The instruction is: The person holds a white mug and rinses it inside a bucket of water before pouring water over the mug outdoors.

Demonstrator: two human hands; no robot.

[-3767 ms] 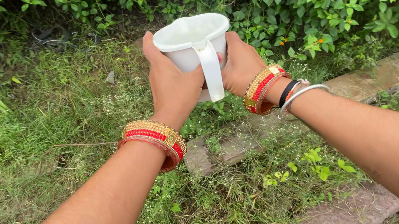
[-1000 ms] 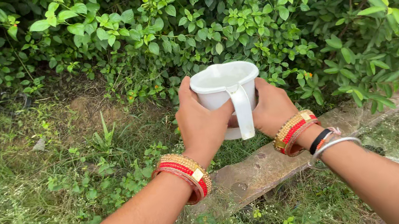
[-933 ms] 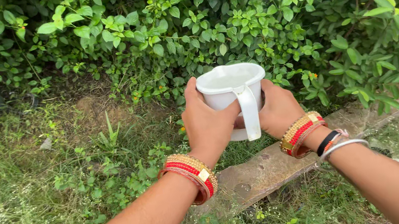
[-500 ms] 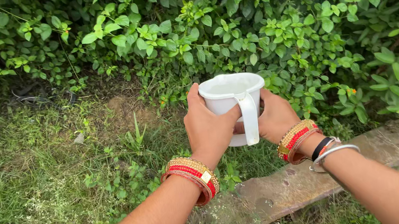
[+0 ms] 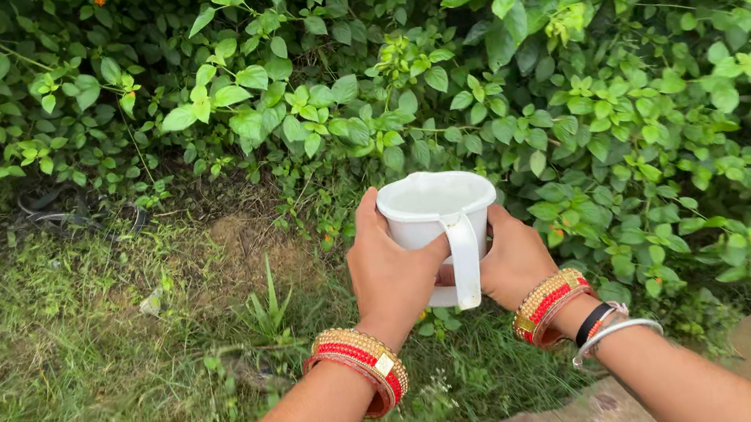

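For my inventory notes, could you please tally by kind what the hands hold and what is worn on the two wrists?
White plastic jug, held between left hand and right hand: 1
Red-and-gold bangle stacks: 2
Black band: 1
Silver bangle: 1
Total: 5

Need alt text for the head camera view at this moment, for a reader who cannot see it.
Two bare hands, the left hand and right hand, cup a white plastic jug from both sides, its handle facing the camera. Red and gold bangles circle both wrists. Behind it grows a leafy green hedge; grass lies below.
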